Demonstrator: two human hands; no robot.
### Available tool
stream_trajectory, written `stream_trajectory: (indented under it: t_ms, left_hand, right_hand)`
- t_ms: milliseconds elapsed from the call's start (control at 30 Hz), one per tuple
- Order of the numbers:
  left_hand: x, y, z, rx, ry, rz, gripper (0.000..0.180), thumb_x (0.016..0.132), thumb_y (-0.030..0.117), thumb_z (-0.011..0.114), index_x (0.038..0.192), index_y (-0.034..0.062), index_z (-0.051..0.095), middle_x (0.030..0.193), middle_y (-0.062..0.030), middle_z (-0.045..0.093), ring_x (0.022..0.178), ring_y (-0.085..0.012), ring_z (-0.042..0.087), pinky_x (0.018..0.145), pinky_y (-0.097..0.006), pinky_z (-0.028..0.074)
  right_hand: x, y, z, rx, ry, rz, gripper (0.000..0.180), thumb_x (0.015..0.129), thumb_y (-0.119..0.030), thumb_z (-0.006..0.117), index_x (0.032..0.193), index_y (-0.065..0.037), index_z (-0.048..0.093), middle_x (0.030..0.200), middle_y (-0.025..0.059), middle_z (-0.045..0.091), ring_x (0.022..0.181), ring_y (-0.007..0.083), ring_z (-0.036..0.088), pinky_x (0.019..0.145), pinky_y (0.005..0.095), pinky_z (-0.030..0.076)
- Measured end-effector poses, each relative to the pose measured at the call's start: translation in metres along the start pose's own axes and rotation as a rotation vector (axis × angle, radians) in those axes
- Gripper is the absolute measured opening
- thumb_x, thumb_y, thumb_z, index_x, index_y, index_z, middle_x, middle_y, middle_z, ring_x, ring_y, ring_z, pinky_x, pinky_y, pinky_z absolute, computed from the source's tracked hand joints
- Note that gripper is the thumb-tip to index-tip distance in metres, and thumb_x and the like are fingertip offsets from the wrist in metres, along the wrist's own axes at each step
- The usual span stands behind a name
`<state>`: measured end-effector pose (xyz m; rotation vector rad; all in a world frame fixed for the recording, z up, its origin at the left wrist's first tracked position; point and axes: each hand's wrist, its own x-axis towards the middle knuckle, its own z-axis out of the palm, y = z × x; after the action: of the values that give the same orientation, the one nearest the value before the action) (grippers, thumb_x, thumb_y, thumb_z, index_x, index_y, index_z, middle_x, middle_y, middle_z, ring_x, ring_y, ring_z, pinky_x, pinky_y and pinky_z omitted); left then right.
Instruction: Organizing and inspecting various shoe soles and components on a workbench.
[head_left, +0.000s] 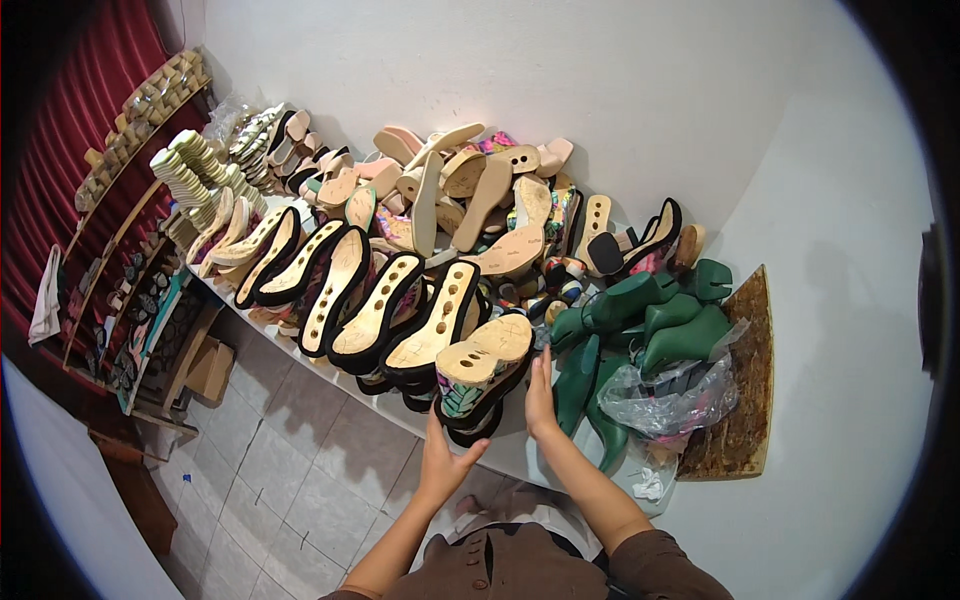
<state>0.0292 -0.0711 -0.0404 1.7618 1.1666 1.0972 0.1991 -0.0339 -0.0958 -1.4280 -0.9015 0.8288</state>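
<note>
At the table's front edge, a stack of black-edged wedge soles (pixel 490 400) has a wedge with a pale top and a colourful patterned side (pixel 488 350) on it. My left hand (pixel 447 468) is at the near end of this stack, fingers stretched up its left side and thumb spread apart. On the other side, my right hand (pixel 541 405) is upright with straight fingers beside the stack; whether it touches is unclear. Left of it stands a row of similar black-edged soles (pixel 437 325) with pale tops and dark holes.
Green shoe lasts (pixel 685 335) and a clear plastic bag (pixel 670 405) lie to the right by a worn brown board (pixel 735 400). Loose soles (pixel 485 205) are heaped along the wall. Shelves (pixel 130 215) with shoe parts stand left, above a tiled floor (pixel 290 450).
</note>
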Motion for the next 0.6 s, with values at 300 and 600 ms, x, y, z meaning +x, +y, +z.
stream_trajectory:
  t_ms: [300,600]
  left_hand:
    - [-0.002,-0.050,0.023,-0.133,-0.032,-0.050,0.065,0.067,0.024,0.076,0.116,-0.0034,0.044,0.113,-0.0196,0.048,0.106,-0.0345,0.048,0.088,-0.038,0.039]
    - [-0.010,-0.056,0.036,-0.136,-0.007,-0.063,0.067,0.066,0.022,0.076,0.119,-0.0014,0.041,0.113,-0.0204,0.048,0.104,-0.0359,0.049,0.087,-0.039,0.040]
  right_hand:
    - [-0.043,0.024,0.026,0.497,0.019,0.465,0.075,0.090,-0.054,0.033,0.142,-0.008,0.005,0.148,0.0055,0.005,0.135,0.0185,0.008,0.108,0.0331,0.007]
    - [-0.046,0.049,0.031,0.652,-0.042,0.324,0.069,0.090,-0.055,0.033,0.135,-0.003,0.025,0.134,0.0065,0.036,0.120,0.0182,0.037,0.100,0.0273,0.030]
